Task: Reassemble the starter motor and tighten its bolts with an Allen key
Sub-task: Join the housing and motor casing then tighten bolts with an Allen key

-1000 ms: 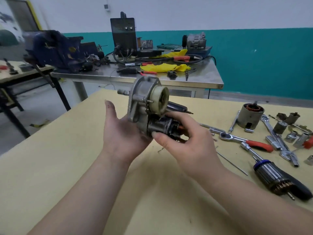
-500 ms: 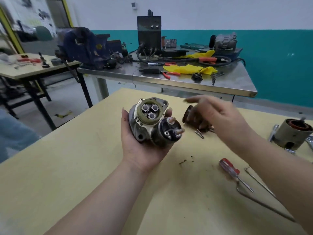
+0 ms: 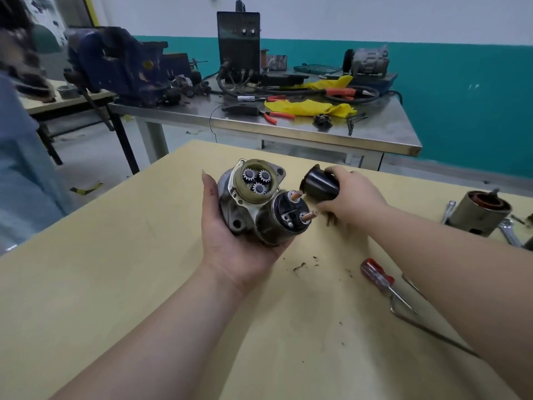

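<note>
While the left hand cradles the starter housing at frame centre, gears exposed, the right hand grips a black cylinder beside it; reassembly looks early, bolts untightened.

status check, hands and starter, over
Left hand cradles starter housing, gears exposed. Right hand grips black cylinder beside it. Nothing between them.

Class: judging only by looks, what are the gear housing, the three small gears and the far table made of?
Gear housing: probably cast aluminium, dull silver-grey.
Gears: likely steel, grey with cut teeth.
Far table: seemingly stainless steel, a brushed top with soft reflections.
</note>
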`<state>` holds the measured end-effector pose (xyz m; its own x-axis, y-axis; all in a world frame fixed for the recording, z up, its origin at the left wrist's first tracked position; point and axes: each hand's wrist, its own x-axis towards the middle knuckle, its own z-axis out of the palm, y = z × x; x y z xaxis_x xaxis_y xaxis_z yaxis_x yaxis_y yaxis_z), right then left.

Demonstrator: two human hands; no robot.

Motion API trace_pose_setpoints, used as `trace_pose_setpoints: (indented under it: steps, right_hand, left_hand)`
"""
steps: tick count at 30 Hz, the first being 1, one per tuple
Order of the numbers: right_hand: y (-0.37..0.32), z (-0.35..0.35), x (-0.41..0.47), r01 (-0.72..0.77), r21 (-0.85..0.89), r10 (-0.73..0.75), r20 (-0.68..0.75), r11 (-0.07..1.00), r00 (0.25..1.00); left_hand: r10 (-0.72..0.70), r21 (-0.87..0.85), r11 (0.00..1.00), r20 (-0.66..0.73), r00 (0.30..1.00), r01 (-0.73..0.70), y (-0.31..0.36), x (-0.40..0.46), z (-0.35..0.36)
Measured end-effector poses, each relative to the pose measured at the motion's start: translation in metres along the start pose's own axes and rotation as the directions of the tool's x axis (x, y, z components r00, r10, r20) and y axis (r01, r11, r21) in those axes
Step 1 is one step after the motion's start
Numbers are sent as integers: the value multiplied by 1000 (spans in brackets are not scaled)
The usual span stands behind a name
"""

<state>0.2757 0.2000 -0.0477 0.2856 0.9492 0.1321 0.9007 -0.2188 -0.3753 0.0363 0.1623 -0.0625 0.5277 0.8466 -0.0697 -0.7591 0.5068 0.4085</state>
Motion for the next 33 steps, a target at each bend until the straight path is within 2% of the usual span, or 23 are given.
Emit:
trace_pose_setpoints:
  steps: [4, 6, 8, 10, 14, 16, 18, 21, 23, 26, 30, 33]
  right_hand:
    - [-4, -8, -1, 29, 187, -8, -112, 982, 994]
    - [-9, -26, -10, 29, 394, 40, -166, 918, 985]
    - [-13, -50, -30, 20, 628, 108, -164, 778, 981]
    - [-8, -71, -59, 16, 786, 123, -117, 618, 985]
    - [19, -89, -141, 43, 946, 113, -84, 321, 990]
    - [34, -92, -182, 62, 970, 100, -88, 236, 991]
    - [45, -93, -219, 104, 965, 84, -128, 241, 988]
    - [62, -95, -253, 148, 891, 106, -212, 430, 971]
    - [72, -97, -262, 146, 875, 108, -219, 462, 970]
    - [83, -98, -262, 148, 925, 68, -183, 349, 981]
    - [82, -91, -260, 126, 978, -82, -113, 165, 990]
    - [77, -80, -261, 133, 978, -104, -117, 159, 988]
  left_hand:
    - [-25, 18, 1000, -9, 1000, 25, -3, -2, 4]
    - [-4, 36, 999, -35, 999, 5, -4, -2, 6]
    - [32, 93, 995, -27, 999, -30, -7, -4, 8]
    - [46, 171, 984, -9, 999, -43, -13, -9, 13]
    - [24, 306, 951, 35, 999, -33, -33, -27, 28]
    - [41, 356, 933, 39, 998, -52, -49, -35, 35]
    - [31, 417, 907, 51, 998, -50, -66, -45, 42]
    - [2, 515, 855, 121, 993, -65, -91, -58, 53]
    - [14, 568, 816, 160, 987, -104, -105, -66, 60]
    - [72, 590, 785, 219, 973, -191, -118, -74, 64]
    - [141, 607, 744, 268, 953, -280, -119, -82, 67]
    - [176, 611, 725, 282, 943, -318, -118, -80, 61]
